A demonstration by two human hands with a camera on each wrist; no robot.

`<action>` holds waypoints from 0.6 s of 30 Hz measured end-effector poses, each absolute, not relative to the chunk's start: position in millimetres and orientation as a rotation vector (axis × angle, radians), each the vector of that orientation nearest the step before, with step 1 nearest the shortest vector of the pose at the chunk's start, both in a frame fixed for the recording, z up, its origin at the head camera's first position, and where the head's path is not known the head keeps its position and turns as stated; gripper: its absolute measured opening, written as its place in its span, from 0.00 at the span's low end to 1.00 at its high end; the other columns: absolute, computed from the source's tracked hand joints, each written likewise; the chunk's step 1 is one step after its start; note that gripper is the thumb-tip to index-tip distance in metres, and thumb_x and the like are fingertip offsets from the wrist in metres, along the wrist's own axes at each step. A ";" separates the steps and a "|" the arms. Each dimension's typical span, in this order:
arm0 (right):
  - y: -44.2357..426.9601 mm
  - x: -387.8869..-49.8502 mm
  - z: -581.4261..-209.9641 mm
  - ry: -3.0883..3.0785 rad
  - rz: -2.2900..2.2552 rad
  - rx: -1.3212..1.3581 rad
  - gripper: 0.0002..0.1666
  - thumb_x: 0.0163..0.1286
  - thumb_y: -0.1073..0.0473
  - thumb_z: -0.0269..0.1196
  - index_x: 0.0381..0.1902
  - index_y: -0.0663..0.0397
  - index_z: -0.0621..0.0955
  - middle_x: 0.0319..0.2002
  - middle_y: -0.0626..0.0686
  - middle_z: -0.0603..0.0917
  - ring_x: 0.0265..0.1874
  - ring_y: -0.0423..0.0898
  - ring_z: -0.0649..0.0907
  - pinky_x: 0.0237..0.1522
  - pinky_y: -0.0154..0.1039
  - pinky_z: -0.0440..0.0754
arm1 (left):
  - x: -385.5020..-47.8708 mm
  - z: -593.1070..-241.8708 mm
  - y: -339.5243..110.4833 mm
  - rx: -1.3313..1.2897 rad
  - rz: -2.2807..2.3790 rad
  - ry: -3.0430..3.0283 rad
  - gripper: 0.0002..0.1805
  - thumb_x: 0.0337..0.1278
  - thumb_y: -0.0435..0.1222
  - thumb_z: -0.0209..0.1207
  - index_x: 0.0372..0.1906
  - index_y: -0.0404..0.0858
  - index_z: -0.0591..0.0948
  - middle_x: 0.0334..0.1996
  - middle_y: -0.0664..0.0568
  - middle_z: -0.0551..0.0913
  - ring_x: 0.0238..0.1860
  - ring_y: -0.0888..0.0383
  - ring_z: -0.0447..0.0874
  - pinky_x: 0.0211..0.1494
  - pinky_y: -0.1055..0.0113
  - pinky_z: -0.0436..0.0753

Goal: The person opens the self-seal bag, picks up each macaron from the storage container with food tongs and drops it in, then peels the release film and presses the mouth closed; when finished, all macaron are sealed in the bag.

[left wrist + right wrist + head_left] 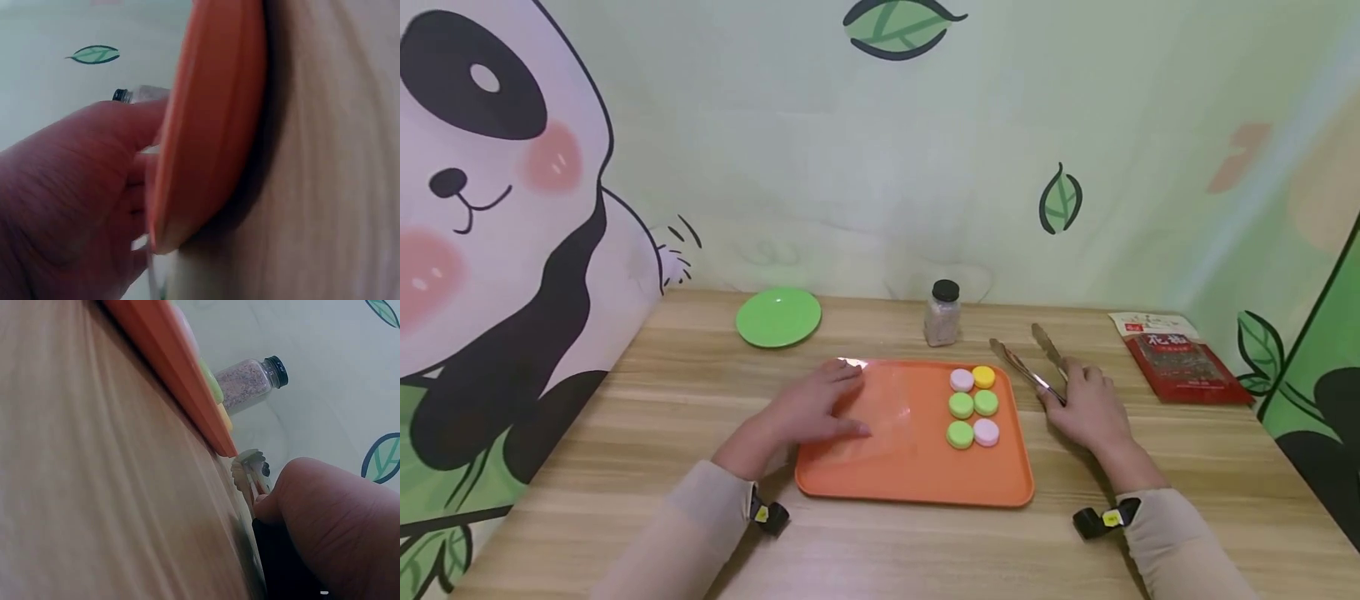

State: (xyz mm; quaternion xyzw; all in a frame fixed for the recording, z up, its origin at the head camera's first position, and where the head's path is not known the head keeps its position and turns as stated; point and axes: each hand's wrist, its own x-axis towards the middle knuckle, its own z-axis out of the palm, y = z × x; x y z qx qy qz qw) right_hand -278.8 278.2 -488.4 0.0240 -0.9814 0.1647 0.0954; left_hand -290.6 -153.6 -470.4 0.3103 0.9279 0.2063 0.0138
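An orange tray (880, 483) lies on the table. On its right side sit several small round macaron-like pieces (960, 406) in green, pale pink and yellow, set in two columns. My left hand (808, 408) is over the tray's left part, thumb and fingers apart. Something clear and shiny, perhaps a plastic sheet, shows near that hand; its shape and contact are hard to tell. To the right of the tray, my right hand (1090, 408) holds metal tongs (1022, 367) by their dark handle. The tongs' scalloped tips (247, 469) stand apart, pointing away from me.
Behind the tray stands a clear jar (942, 321) with a black lid. A green plate (778, 317) lies at the back left, and a red packet (1183, 367) at the back right. A printed wall (760, 150) bounds the table's far edge.
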 end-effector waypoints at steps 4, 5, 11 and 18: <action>279.3 -279.9 -489.5 -2.902 0.485 0.097 0.42 0.71 0.44 0.60 0.68 0.72 0.65 0.53 0.79 0.70 0.49 0.77 0.74 0.43 0.70 0.75 | -292.5 -473.5 -160.1 0.958 0.618 2.853 0.45 0.61 0.58 0.64 0.73 0.33 0.67 0.75 0.42 0.63 0.77 0.40 0.53 0.76 0.42 0.51; 278.5 -279.9 -491.0 -2.903 0.487 0.101 0.42 0.71 0.44 0.60 0.68 0.72 0.65 0.53 0.79 0.70 0.49 0.77 0.74 0.43 0.70 0.75 | -293.0 -473.5 -162.7 0.930 0.629 2.889 0.44 0.61 0.57 0.64 0.73 0.33 0.67 0.75 0.42 0.64 0.77 0.40 0.53 0.76 0.42 0.51; 277.7 -279.3 -493.5 -2.907 0.496 0.094 0.43 0.71 0.44 0.59 0.69 0.72 0.64 0.54 0.78 0.70 0.50 0.77 0.74 0.42 0.70 0.75 | -292.0 -471.7 -170.2 0.759 0.526 3.002 0.40 0.63 0.53 0.64 0.70 0.30 0.71 0.74 0.39 0.64 0.77 0.39 0.54 0.76 0.42 0.54; 278.2 -279.3 -489.4 -2.914 0.503 0.087 0.42 0.71 0.44 0.59 0.69 0.72 0.64 0.54 0.78 0.69 0.50 0.76 0.73 0.43 0.70 0.74 | -297.5 -478.6 -170.1 0.651 0.636 2.957 0.27 0.63 0.50 0.65 0.64 0.44 0.81 0.73 0.41 0.67 0.73 0.37 0.61 0.73 0.41 0.59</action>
